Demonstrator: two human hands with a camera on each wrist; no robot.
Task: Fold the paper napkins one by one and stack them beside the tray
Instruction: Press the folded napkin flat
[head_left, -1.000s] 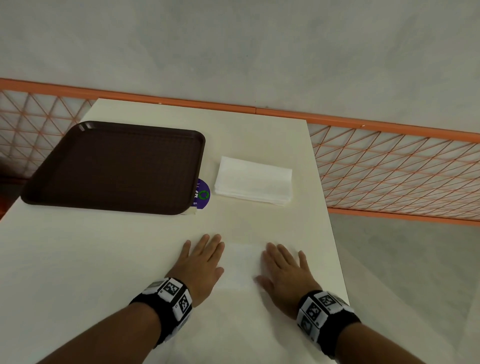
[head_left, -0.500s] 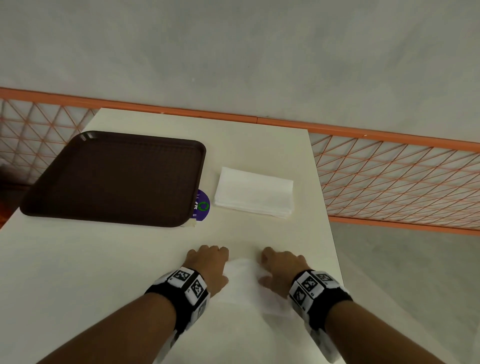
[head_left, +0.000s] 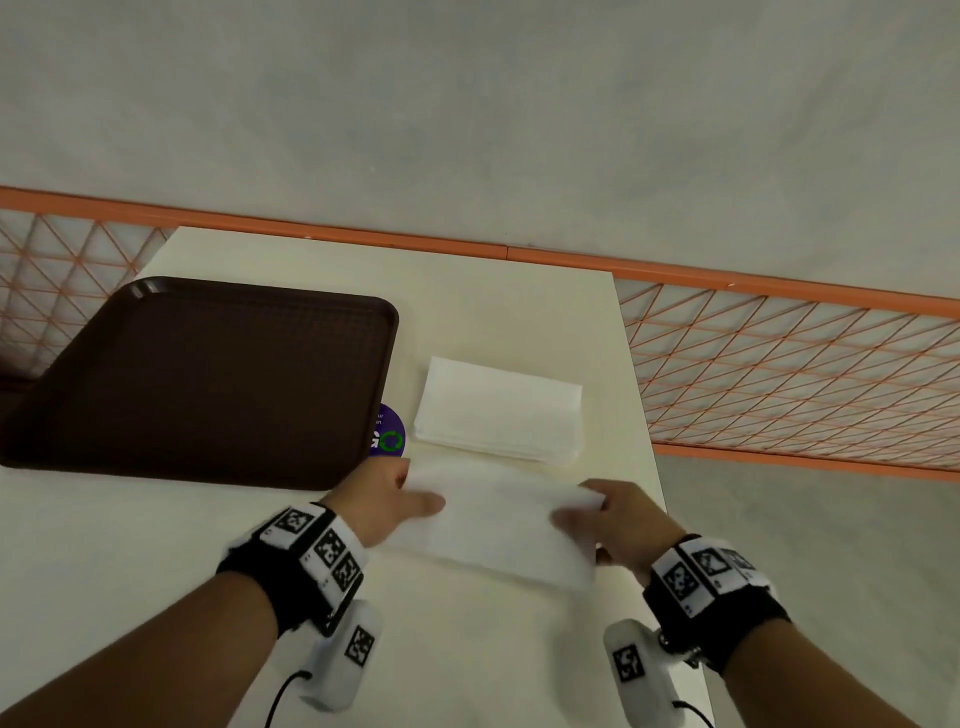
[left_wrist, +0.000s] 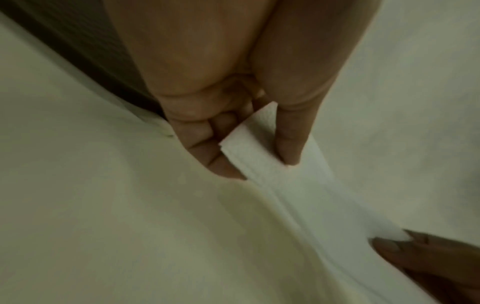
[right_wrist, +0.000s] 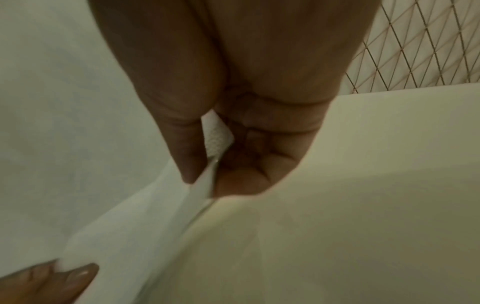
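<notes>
Two hands, one folded napkin being lifted off the table.

The napkin (head_left: 498, 525), pressed flat a second ago, is now being pinched at its ends by the left hand (head_left: 387, 501) and right hand (head_left: 621, 519) and carried toward the stack (head_left: 498, 410) at twelve o'clock, three o'clock of the tray (head_left: 197, 384); stacking is being set up.

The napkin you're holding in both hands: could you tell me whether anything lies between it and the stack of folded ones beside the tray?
Nothing visible does. The napkin, pinched by the left hand and right hand, hangs just short of the stack. Only bare table lies between. The purple sticker sits off to the left, by the tray.
</notes>
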